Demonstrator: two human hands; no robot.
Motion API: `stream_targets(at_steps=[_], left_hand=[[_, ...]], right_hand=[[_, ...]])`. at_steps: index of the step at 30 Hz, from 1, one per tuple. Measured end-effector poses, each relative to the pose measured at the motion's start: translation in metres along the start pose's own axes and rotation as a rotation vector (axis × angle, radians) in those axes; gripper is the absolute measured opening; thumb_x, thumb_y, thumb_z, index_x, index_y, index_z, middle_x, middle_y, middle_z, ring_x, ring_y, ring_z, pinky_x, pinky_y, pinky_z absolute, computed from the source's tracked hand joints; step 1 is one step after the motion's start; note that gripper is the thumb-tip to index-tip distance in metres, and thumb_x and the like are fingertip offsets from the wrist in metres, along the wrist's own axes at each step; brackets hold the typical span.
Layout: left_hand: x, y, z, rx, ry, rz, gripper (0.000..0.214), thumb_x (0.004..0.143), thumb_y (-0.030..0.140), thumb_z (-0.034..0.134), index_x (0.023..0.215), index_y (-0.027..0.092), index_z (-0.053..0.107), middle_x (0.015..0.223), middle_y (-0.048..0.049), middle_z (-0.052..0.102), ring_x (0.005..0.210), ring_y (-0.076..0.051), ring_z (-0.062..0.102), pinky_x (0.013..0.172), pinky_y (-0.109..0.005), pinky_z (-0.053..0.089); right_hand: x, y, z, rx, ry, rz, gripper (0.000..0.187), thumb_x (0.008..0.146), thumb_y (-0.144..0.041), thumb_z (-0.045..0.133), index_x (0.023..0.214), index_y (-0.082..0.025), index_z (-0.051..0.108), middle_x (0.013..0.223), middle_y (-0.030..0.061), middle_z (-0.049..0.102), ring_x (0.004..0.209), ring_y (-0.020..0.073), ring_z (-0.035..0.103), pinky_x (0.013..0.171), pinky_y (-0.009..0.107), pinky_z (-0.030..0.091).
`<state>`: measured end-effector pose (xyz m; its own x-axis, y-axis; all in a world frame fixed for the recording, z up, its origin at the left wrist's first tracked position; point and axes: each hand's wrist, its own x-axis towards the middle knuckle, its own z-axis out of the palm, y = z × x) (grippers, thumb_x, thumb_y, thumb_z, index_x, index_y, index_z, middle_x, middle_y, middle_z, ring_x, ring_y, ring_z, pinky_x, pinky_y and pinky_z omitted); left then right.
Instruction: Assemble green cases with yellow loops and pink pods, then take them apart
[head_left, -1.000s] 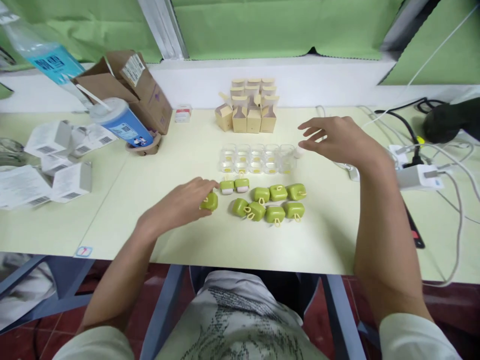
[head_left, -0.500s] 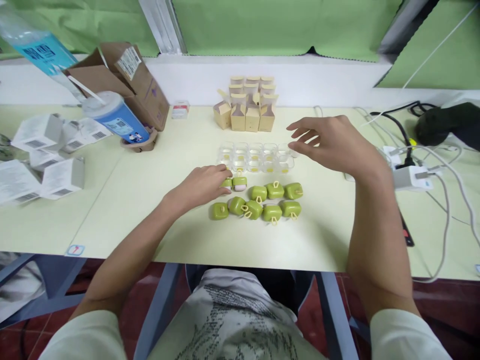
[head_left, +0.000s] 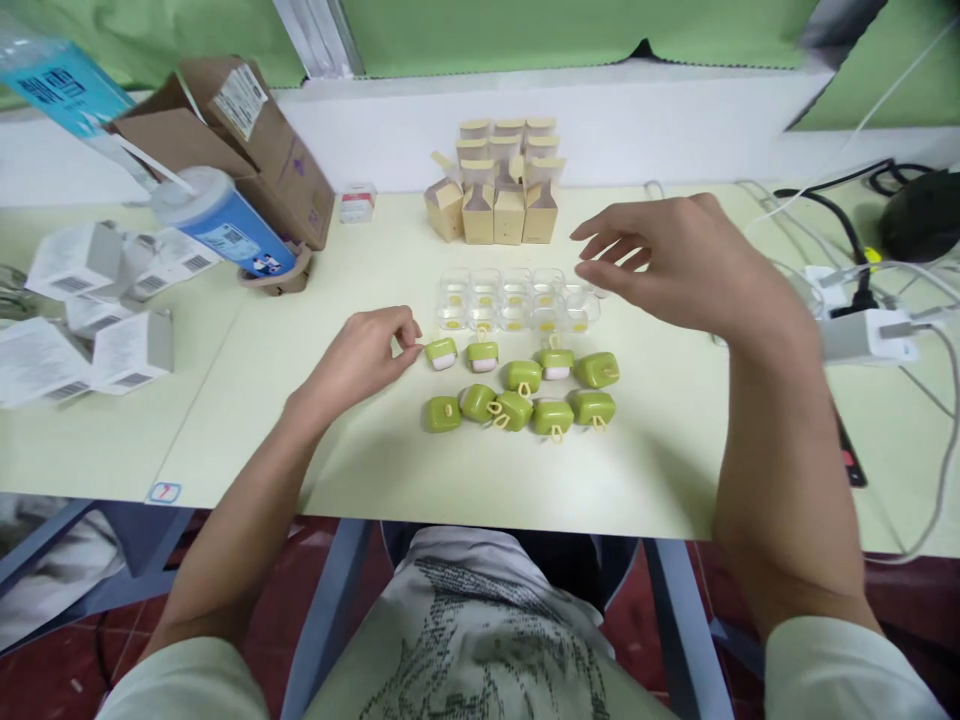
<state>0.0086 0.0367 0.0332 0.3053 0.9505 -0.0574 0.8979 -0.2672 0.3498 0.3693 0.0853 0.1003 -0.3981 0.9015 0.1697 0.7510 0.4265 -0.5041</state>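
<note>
My left hand (head_left: 360, 355) is closed in a pinch at the loop of a small green case with a white base (head_left: 441, 352), left of the others. Beside it stands another green-and-white case (head_left: 482, 355). Several more small green cases, such as one at the front right (head_left: 594, 407), lie in loose rows with pale yellow loops showing. Behind them is a row of clear plastic cups (head_left: 514, 300) with yellow spots inside. My right hand (head_left: 660, 260) hovers by the right end of these cups, its fingers bent and apart, holding nothing I can see.
Small open cardboard boxes (head_left: 508, 215) stand against the wall. On the left are white boxes (head_left: 131, 350), a blue cup (head_left: 232, 235) in a holder, a brown carton (head_left: 281, 150) and a bottle (head_left: 67, 90). Cables and a white power strip (head_left: 866, 335) lie on the right.
My left hand has moved left, off the tops of the cases to a pinch at the leftmost one's loop. My right hand stays near the cups. The view has shifted slightly.
</note>
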Motion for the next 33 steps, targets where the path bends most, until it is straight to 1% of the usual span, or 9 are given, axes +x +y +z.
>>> stream_targets(at_steps=[4,7,9,15,18,22,26,30,33], left_hand=[[0.002,0.003,0.000,0.047,0.006,0.054,0.032,0.104,0.050,0.068,0.121,0.023,0.069,0.128,-0.0106,0.079,0.115,-0.030,0.077,0.099,-0.042,0.059],[0.004,0.008,0.009,0.109,-0.018,0.156,0.041,0.110,0.047,0.061,0.142,0.023,0.069,0.151,-0.0141,0.072,0.140,-0.034,0.068,0.112,-0.048,0.057],[0.005,0.008,0.014,0.161,-0.069,0.157,0.041,0.110,0.044,0.059,0.144,0.023,0.068,0.151,-0.0151,0.071,0.146,-0.037,0.063,0.115,-0.052,0.056],[0.000,-0.008,0.013,0.109,-0.021,0.097,0.027,0.105,0.043,0.067,0.121,0.021,0.070,0.127,-0.0147,0.078,0.123,-0.037,0.073,0.109,-0.058,0.059],[-0.003,-0.007,0.012,-0.102,0.129,0.057,0.034,0.103,0.057,0.072,0.118,0.026,0.069,0.128,-0.0078,0.079,0.109,-0.031,0.078,0.098,-0.056,0.066],[0.003,0.027,0.007,-0.332,0.517,0.140,0.041,0.101,0.067,0.076,0.118,0.031,0.066,0.130,-0.0057,0.076,0.124,-0.029,0.077,0.093,-0.051,0.073],[0.025,0.077,-0.009,-0.387,0.737,0.339,0.030,0.104,0.055,0.075,0.108,0.027,0.062,0.121,-0.0081,0.073,0.122,-0.026,0.076,0.083,-0.040,0.074],[0.050,0.098,-0.021,-0.404,0.533,0.382,0.026,0.105,0.042,0.071,0.128,0.030,0.069,0.144,-0.0085,0.068,0.136,-0.029,0.074,0.094,-0.039,0.072],[0.063,0.098,-0.019,-0.465,0.587,0.374,0.028,0.110,0.044,0.066,0.135,0.031,0.071,0.140,-0.0088,0.071,0.129,-0.029,0.078,0.092,-0.039,0.071]], right_hand=[[0.005,-0.001,0.010,-0.003,-0.047,-0.027,0.026,0.103,-0.035,0.074,0.126,-0.031,0.085,0.104,0.0057,0.087,0.104,0.0356,0.085,0.111,0.063,0.065],[0.004,0.002,0.009,-0.011,-0.012,-0.021,0.029,0.103,-0.034,0.073,0.129,-0.029,0.085,0.110,0.0068,0.088,0.105,0.0350,0.085,0.110,0.063,0.065],[0.004,0.004,0.006,-0.008,-0.002,-0.012,0.031,0.102,-0.034,0.073,0.131,-0.030,0.084,0.112,0.0063,0.088,0.105,0.0346,0.086,0.110,0.062,0.066],[0.002,0.001,0.004,0.023,0.012,-0.038,0.033,0.103,-0.042,0.074,0.134,-0.034,0.085,0.105,0.0051,0.087,0.104,0.0349,0.085,0.109,0.063,0.068],[0.002,-0.013,0.018,0.099,-0.008,-0.069,0.037,0.103,-0.051,0.076,0.136,-0.035,0.084,0.111,0.0061,0.088,0.105,0.0356,0.085,0.106,0.061,0.069],[0.003,-0.040,0.053,0.310,0.000,-0.091,0.056,0.105,-0.068,0.071,0.152,-0.036,0.076,0.135,0.0063,0.084,0.108,0.0325,0.085,0.096,0.050,0.071],[0.001,-0.051,0.066,0.410,0.137,-0.124,0.067,0.103,-0.075,0.071,0.159,-0.040,0.069,0.150,0.0079,0.078,0.119,0.0343,0.083,0.097,0.050,0.072],[-0.004,-0.045,0.049,0.305,0.336,-0.108,0.055,0.110,-0.062,0.066,0.158,-0.037,0.071,0.159,0.0108,0.070,0.120,0.0339,0.081,0.106,0.050,0.071],[-0.006,-0.041,0.043,0.146,0.336,-0.105,0.059,0.110,-0.061,0.064,0.166,-0.042,0.063,0.163,0.0102,0.065,0.139,0.0387,0.072,0.111,0.055,0.069]])
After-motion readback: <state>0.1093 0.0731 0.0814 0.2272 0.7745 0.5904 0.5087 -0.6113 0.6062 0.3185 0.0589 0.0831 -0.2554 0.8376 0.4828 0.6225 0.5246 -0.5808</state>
